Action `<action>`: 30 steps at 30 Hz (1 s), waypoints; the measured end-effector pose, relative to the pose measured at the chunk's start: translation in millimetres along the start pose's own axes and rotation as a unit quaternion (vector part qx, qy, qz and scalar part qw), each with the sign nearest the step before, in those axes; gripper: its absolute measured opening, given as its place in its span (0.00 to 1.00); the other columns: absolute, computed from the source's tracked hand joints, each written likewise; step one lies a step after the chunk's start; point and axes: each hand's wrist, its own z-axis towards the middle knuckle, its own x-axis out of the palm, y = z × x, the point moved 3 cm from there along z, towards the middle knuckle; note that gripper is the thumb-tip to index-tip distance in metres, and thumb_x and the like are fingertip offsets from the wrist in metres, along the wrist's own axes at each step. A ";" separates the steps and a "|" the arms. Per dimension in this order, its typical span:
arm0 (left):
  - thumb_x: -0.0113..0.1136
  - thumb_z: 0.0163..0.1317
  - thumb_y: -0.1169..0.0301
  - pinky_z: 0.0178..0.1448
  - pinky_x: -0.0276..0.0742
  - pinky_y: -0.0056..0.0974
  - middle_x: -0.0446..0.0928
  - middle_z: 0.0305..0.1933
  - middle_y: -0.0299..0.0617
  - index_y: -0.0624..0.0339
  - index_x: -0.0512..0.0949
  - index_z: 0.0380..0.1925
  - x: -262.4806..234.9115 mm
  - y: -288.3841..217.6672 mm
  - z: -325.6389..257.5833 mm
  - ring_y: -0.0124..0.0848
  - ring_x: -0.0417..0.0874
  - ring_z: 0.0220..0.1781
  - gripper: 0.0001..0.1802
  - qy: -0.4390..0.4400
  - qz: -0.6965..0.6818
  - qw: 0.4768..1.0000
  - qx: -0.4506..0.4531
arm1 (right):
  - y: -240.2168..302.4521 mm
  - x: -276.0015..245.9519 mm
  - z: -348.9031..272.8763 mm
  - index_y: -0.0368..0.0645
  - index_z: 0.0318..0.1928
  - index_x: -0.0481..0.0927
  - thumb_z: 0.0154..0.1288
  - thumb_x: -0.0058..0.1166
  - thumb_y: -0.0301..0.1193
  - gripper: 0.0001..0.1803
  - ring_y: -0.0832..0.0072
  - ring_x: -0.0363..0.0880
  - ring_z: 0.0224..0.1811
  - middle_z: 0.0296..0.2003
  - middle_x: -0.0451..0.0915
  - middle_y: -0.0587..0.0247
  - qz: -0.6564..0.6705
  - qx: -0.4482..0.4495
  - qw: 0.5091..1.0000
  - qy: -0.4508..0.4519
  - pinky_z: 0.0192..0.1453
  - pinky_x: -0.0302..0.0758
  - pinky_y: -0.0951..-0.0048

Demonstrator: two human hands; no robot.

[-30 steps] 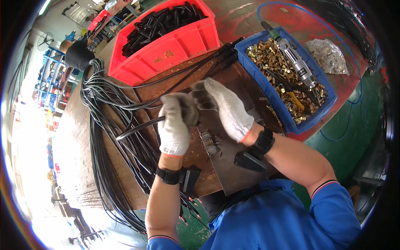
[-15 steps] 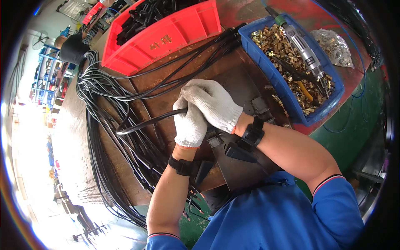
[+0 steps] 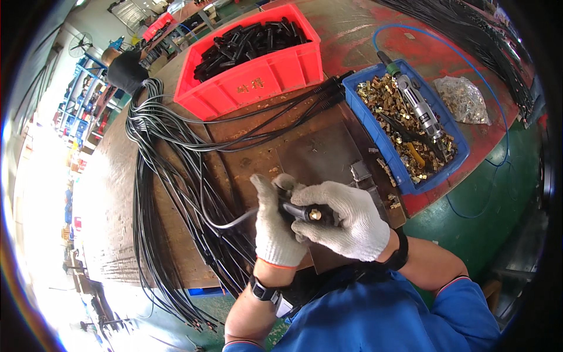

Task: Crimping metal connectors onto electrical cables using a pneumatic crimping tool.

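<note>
A black cable connector point(image 3: 297, 211) with a brass-coloured end lies between my two white-gloved hands above the table. My left hand point(image 3: 274, 229) is closed around its rear part, where a black cable point(image 3: 234, 222) runs out to the left. My right hand point(image 3: 350, 220) grips the connector near its brass end with thumb and fingers, and the end points right toward me. Some fingertips are hidden behind the connector. Beneath my hands lies a dark flat plate point(image 3: 322, 149), with a small metal block point(image 3: 360, 171) on it beside the right hand.
Many black cables point(image 3: 170, 158) spread over the left of the table. A red bin point(image 3: 252, 88) holds black sleeves. A blue tray point(image 3: 431, 185) of brass fittings carries a power-driver-like tool point(image 3: 421, 105). A clear bag point(image 3: 462, 100) and blue hose lie right. Another person point(image 3: 126, 70) is far left.
My hands have moved down and right and turned, and the right hand has opened away from the left, bringing the connector's brass end into sight. The view has shifted, showing more of the red bin.
</note>
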 end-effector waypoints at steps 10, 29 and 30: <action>0.58 0.76 0.34 0.49 0.92 0.45 0.88 0.38 0.41 0.49 0.84 0.47 -0.8 19.7 -1.5 0.39 0.92 0.43 0.29 -0.005 -0.070 0.995 -0.068 | 15.9 1.0 -1.1 0.41 0.56 0.86 0.58 0.85 0.31 0.27 0.65 0.93 0.39 0.43 0.91 0.56 -0.071 -0.041 0.997 0.011 0.43 0.89 0.67; 0.52 0.83 0.37 0.34 0.73 0.34 0.76 0.35 0.28 0.44 0.79 0.52 -30.0 -75.6 -61.6 0.25 0.75 0.31 0.25 -0.134 0.179 0.958 0.181 | 0.4 -65.7 80.0 0.42 0.52 0.89 0.78 0.64 0.41 0.16 0.81 0.77 0.28 0.35 0.85 0.68 0.032 0.137 0.967 -0.212 0.34 0.73 0.74; 0.52 0.85 0.42 0.33 0.70 0.33 0.76 0.35 0.29 0.44 0.79 0.50 -40.9 -96.5 -73.4 0.25 0.74 0.30 0.21 -0.133 0.163 0.951 0.226 | 0.4 -41.7 72.2 0.42 0.53 0.90 0.76 0.65 0.40 0.16 0.77 0.82 0.30 0.37 0.88 0.64 0.000 0.171 0.981 -0.091 0.37 0.77 0.72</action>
